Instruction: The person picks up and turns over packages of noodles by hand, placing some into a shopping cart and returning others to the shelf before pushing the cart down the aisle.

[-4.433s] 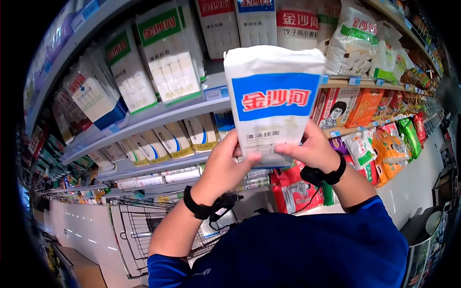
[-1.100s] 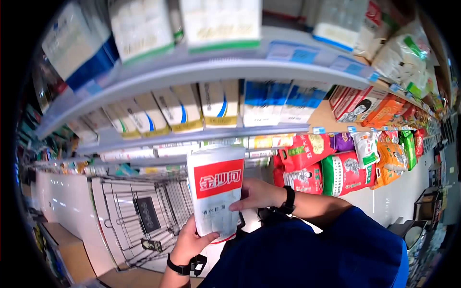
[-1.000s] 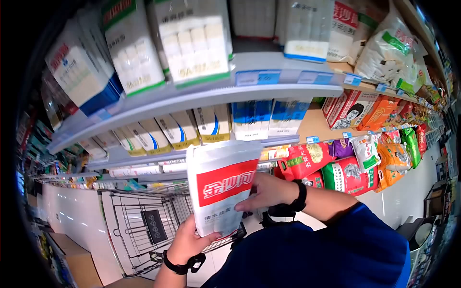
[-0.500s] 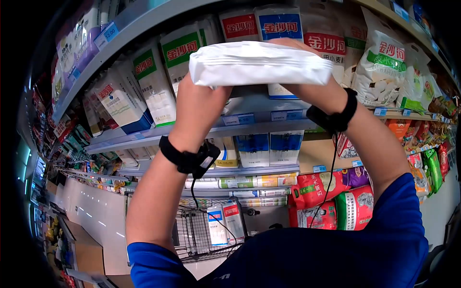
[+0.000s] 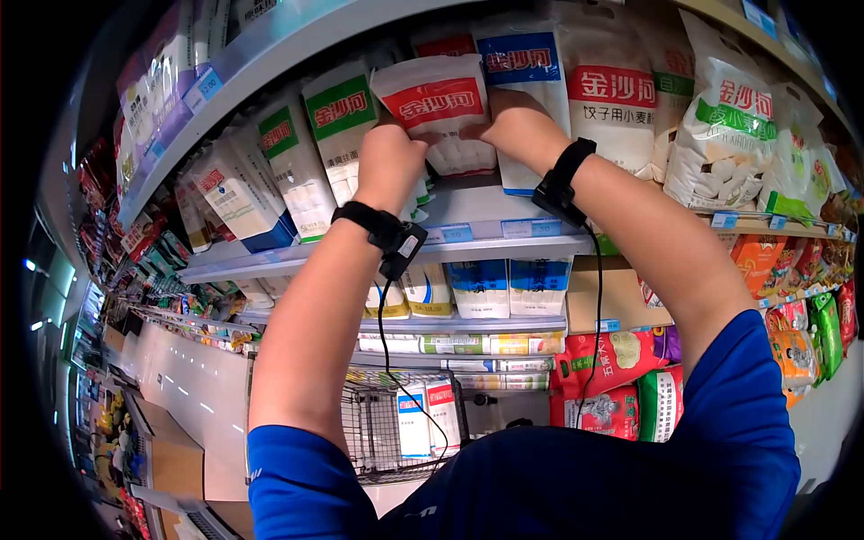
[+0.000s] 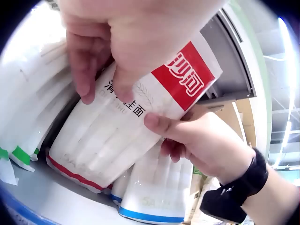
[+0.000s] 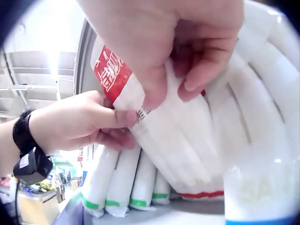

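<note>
Both hands hold a white pack of dried noodles [image 5: 441, 101] with a red label, at the front of the middle shelf. Its red-edged bottom end is down at the shelf, and it leans in the left wrist view. My left hand [image 5: 393, 164] grips one side, thumb on the front face. On the opposite side my right hand [image 5: 524, 131] does the same, thumb over the printed front. Green-labelled noodle packs [image 5: 342, 126] stand to the left, a blue-labelled pack [image 5: 522, 67] right beside it. Another red-labelled pack [image 5: 444, 45] shows behind. The fingers behind the pack are partly hidden.
Below, a wire shopping cart [image 5: 369, 423] holds a blue-labelled pack [image 5: 412, 423] and a red-labelled pack [image 5: 444, 418]. Flour bags [image 5: 612, 99] stand to the right on the shelf. Red rice bags [image 5: 598, 409] are stacked low at right. Cables hang from both wrists.
Earlier the hands held a blue-labelled pack, then a red-labelled one low over the cart. Half a second ago a pack was raised end-on before the shelf; now it is at the shelf, label facing out.
</note>
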`<state>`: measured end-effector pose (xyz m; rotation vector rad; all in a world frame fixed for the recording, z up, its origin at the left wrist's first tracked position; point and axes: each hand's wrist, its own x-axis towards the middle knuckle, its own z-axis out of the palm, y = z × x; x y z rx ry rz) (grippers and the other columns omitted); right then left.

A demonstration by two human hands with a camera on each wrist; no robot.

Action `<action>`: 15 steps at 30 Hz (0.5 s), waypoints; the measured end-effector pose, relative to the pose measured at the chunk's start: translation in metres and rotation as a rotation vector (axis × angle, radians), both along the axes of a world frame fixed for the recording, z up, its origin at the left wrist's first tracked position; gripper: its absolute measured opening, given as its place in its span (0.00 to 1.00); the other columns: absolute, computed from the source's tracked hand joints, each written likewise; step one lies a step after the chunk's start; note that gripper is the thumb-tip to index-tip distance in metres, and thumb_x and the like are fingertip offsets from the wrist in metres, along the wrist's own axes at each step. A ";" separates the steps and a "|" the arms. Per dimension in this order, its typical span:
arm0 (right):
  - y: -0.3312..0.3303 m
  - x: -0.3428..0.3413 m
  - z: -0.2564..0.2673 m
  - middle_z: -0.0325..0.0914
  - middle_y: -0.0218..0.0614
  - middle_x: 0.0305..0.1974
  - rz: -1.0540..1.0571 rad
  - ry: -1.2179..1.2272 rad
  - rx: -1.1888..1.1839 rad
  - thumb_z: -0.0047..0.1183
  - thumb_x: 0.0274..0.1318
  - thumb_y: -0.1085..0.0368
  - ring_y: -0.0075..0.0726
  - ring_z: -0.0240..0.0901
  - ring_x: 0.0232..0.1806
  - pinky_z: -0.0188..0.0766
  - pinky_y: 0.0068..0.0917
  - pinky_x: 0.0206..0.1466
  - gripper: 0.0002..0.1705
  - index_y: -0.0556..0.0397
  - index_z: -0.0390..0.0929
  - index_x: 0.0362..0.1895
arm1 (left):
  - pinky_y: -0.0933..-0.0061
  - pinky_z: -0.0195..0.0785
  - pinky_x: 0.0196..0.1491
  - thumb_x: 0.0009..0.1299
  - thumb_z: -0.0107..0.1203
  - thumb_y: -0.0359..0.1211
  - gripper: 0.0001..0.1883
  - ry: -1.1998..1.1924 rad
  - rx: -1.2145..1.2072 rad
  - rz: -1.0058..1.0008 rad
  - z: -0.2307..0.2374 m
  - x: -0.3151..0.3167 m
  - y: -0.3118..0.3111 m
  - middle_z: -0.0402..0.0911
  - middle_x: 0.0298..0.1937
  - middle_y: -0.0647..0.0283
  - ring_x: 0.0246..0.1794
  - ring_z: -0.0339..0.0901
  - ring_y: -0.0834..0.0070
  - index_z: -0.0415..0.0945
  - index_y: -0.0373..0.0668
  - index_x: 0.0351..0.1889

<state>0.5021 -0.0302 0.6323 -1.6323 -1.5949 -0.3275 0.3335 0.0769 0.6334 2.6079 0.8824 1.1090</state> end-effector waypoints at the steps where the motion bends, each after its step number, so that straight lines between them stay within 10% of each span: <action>1: 0.001 -0.002 0.004 0.80 0.53 0.42 -0.053 0.024 -0.057 0.64 0.49 0.57 0.57 0.76 0.46 0.72 0.41 0.51 0.23 0.57 0.79 0.47 | 0.59 0.72 0.42 0.63 0.63 0.35 0.18 0.027 0.121 0.064 -0.001 0.004 -0.001 0.84 0.34 0.48 0.40 0.82 0.51 0.76 0.32 0.46; 9: -0.001 -0.003 0.007 0.79 0.58 0.45 -0.078 0.208 0.000 0.59 0.53 0.61 0.55 0.78 0.48 0.72 0.38 0.52 0.31 0.64 0.68 0.58 | 0.58 0.73 0.50 0.67 0.53 0.31 0.39 -0.069 -0.101 0.139 0.007 0.039 -0.007 0.77 0.49 0.36 0.48 0.77 0.42 0.41 0.34 0.72; 15: -0.040 -0.015 -0.027 0.72 0.49 0.57 0.231 0.317 0.132 0.49 0.61 0.72 0.44 0.70 0.61 0.65 0.34 0.64 0.27 0.62 0.61 0.63 | 0.61 0.67 0.58 0.60 0.44 0.23 0.36 0.019 0.190 -0.256 -0.014 0.033 -0.003 0.76 0.51 0.34 0.51 0.75 0.44 0.54 0.35 0.71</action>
